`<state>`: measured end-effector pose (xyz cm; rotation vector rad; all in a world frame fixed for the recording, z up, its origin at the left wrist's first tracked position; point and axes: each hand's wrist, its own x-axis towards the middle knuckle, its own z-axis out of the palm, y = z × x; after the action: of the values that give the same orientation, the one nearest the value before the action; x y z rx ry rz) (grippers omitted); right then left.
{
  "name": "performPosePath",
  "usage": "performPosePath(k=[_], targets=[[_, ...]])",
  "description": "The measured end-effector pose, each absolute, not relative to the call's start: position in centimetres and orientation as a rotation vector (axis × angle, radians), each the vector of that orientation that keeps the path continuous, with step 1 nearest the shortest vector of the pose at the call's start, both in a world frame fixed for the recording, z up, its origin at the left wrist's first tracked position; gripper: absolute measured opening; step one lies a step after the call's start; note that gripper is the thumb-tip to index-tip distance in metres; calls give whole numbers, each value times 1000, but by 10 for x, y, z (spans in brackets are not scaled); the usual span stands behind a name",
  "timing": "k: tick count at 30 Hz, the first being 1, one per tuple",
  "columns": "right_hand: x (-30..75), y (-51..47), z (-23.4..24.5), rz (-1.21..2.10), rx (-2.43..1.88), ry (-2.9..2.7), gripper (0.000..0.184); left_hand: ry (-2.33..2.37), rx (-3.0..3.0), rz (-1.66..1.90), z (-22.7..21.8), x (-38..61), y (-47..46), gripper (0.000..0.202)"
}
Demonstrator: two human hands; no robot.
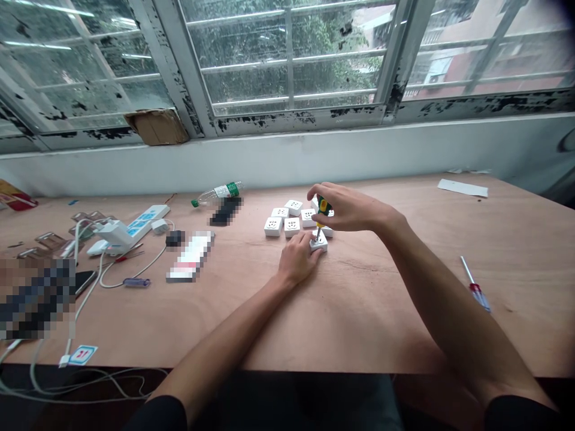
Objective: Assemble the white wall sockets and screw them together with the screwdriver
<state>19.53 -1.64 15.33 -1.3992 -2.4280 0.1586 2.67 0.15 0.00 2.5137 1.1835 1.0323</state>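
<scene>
My right hand (347,208) pinches a screwdriver with a green and yellow handle (323,209) upright in its fingers. The screwdriver's thin shaft points down into the top of a small white square socket module (318,242). My left hand (298,258) lies over that module's near side and steadies it on the plywood table (372,299). Several more white socket modules (287,219) stand in a tight group just beyond my hands. Part of the group is hidden behind my right hand.
A second screwdriver with a red handle (475,290) lies on the table to my right. At the left are a white power strip (135,226), tangled white cables (101,281) and a plastic bottle (218,194). Blurred objects lie there too. A window frame (287,123) runs along the far edge.
</scene>
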Motion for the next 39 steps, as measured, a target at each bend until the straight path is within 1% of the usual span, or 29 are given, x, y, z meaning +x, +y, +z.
performPosePath(k=[4, 8, 15, 23, 28, 39], targets=[[195, -18, 154, 111, -1464, -2438, 41, 1178, 2510, 1027, 0, 27, 3, 26], [194, -20, 156, 132, -1425, -2472, 44, 1168, 2507, 1029, -1, 27, 4, 28], [193, -21, 157, 132, -1415, -2465, 41, 1166, 2518, 1050, -2, 27, 3, 26], [192, -22, 156, -47, -1558, -2442, 35, 1165, 2517, 1050, -1, 27, 3, 25], [192, -23, 157, 22, -1488, -2456, 43, 1157, 2516, 1054, -1, 27, 3, 26], [194, -17, 155, 119, -1413, -2456, 44, 1169, 2522, 1056, -5, 27, 5, 25]])
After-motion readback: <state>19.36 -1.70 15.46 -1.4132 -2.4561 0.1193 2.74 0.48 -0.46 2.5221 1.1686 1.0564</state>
